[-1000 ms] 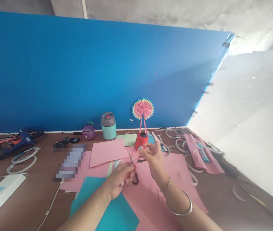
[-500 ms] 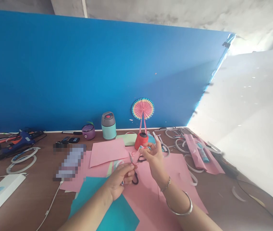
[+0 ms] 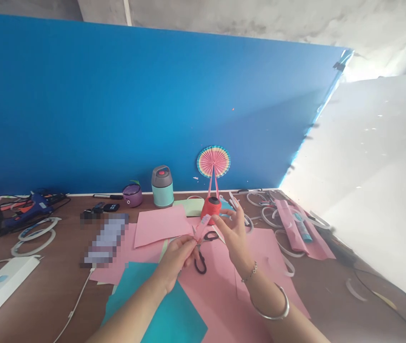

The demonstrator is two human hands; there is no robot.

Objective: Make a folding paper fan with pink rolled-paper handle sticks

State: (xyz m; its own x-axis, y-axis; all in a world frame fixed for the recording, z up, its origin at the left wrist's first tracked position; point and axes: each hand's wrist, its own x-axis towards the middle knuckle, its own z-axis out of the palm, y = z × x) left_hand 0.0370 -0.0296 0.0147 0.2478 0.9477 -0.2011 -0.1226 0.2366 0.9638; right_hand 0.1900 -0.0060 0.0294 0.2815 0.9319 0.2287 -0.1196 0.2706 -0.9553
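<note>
My left hand (image 3: 178, 255) is closed in a pinch on the lower end of a narrow folded pink paper strip (image 3: 203, 226), which slants up to the right. My right hand (image 3: 234, 229) is just right of the strip with its fingers spread, a fingertip at the strip's upper end. Black-handled scissors (image 3: 200, 265) lie on the pink paper sheets (image 3: 220, 290) beneath both hands. Behind the hands stands a red thread spool (image 3: 210, 207). I wear a bangle and a thin bracelet on the right wrist.
A teal sheet (image 3: 174, 319) lies in front of me. A pleated paper fan (image 3: 213, 162), a teal flask (image 3: 162, 186) and a purple pot (image 3: 132, 195) stand by the blue wall. A blue glue gun (image 3: 27, 209) and tape rings (image 3: 33, 236) are at left, more rings and strips at right.
My right hand has let its fingers spread and risen slightly. My left hand has moved up a little with the strip, and a second scissor handle now shows between the hands.
</note>
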